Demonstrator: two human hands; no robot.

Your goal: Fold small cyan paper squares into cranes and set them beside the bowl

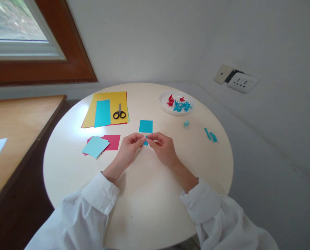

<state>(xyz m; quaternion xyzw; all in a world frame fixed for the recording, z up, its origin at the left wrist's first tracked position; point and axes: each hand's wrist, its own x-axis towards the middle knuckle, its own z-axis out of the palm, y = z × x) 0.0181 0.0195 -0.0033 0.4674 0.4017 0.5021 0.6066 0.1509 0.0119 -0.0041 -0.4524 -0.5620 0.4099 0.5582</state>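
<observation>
Between my two hands is a small folded piece of blue paper (145, 142), mostly hidden by the fingers. My left hand (131, 144) pinches it from the left with thumb and fingertips. From the right, the thumb and fingers of my right hand (162, 146) close on the same piece. Just beyond the fingertips a flat blue paper square (145, 126) lies on the table. To the left of my left hand are a pale blue square (95, 147) and red paper (113, 142) beneath it.
Black-handled scissors (119, 113) and a blue strip (102, 113) lie on yellow sheets (90, 110). A white dish (163, 108) holds red and blue folded paper pieces. A pale blue folded piece (186, 123) and blue scraps (210, 134) lie right on the round table (149, 205).
</observation>
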